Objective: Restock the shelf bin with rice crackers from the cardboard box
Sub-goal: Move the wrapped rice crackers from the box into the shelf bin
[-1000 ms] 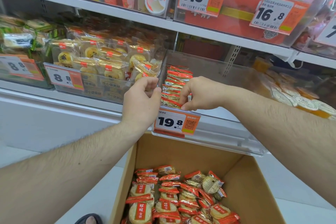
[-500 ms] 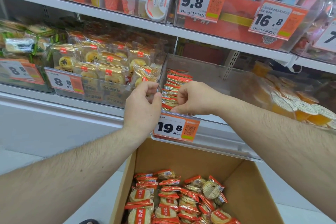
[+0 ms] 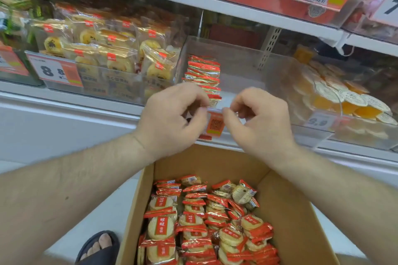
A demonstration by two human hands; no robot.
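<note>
Head view shows your left hand [image 3: 172, 118] and right hand [image 3: 260, 120] side by side at the front lip of the bin [image 3: 243, 64]. Both have curled fingers, and both look bare, with no pack inside. The picture is a bit blurry there, so I can't be fully sure.

One row of crackers [image 3: 203, 77] stands on edge in the bin, at 12 o'clock from your left hand, tight against the left wall. All the space at 3 o'clock from that row has nothing in it. The box [image 3: 301, 211] sits at 6 o'clock, right under your hands, and lots of packs [image 3: 193, 217] lie in it in rows.

I think the next job is to go down for more. Here is how to do it well:
- Reach straight down and take a small bunch of packs from one row, so they stay lined up.
- Squeeze softly. Rice crackers break easily.
- Lift them over the price tag [image 3: 215, 123] so you don't knock it.
- Stand them on edge just beside the row, red ends facing the same way.
- Push them snug so nothing tips over.
</note>
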